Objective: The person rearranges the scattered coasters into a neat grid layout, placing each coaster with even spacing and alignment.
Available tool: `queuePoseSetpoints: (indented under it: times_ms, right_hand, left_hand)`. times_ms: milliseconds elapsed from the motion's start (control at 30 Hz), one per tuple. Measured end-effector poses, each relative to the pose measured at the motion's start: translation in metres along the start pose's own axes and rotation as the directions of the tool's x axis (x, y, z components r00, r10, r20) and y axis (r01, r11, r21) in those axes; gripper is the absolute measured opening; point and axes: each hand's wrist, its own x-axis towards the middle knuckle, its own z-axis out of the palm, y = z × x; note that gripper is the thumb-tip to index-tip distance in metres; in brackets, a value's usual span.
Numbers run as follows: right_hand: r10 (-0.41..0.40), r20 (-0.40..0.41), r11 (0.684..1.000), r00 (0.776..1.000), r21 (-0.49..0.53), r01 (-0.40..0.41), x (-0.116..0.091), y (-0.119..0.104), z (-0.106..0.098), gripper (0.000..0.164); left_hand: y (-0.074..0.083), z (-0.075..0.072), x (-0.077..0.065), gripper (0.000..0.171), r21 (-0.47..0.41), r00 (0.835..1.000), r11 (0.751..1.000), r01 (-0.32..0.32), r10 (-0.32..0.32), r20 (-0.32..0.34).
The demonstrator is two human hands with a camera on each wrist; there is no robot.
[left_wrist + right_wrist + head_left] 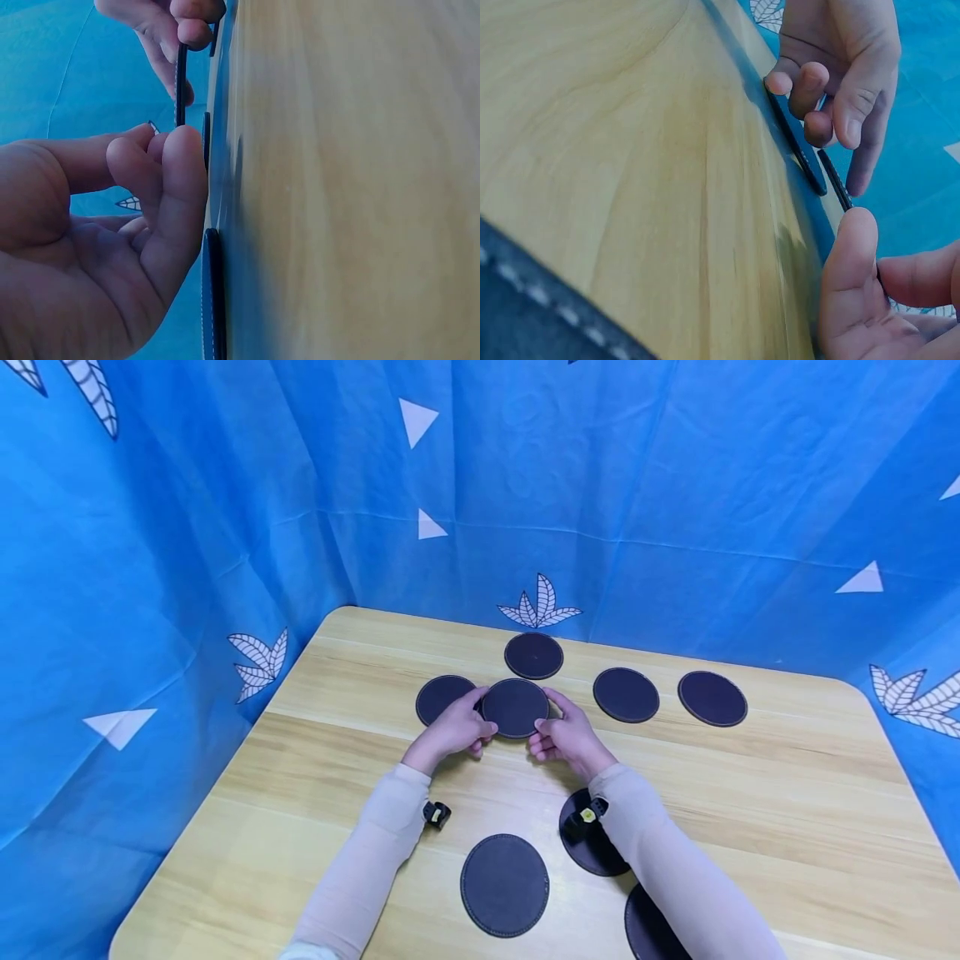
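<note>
A round black coaster (515,708) with a stitched edge is held between both hands, raised over the far half of the table. My left hand (453,727) pinches its left rim, thumb on the near face. At the opposite rim, my right hand (568,735) pinches it in the same way. Both wrist views show the coaster edge-on as a thin dark strip (181,82). Just behind my left hand lies another black coaster (441,696), partly covered by that hand. A further coaster (533,656) rests beyond the held one, close to the table's back edge.
Two coasters lie at the right, one nearer (626,695) and one farther out (712,698). Closer to me are a coaster in front (505,885), one partly under my right wrist (588,847) and one partly behind my right forearm (651,927). A blue curtain (525,460) borders the wooden table (300,777).
</note>
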Motion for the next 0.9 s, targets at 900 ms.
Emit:
queuePoseSetpoints:
  times_ms: [900]
  right_hand:
    - [0.070, -0.027, 0.996, 0.997, -0.049, -0.071, 0.0102, -0.0003, 0.0016, 0.072]
  left_hand:
    - [0.0003, -0.0034, -0.0016, 0.078, 0.002, 0.997, 0.998, 0.056, -0.056, 0.054]
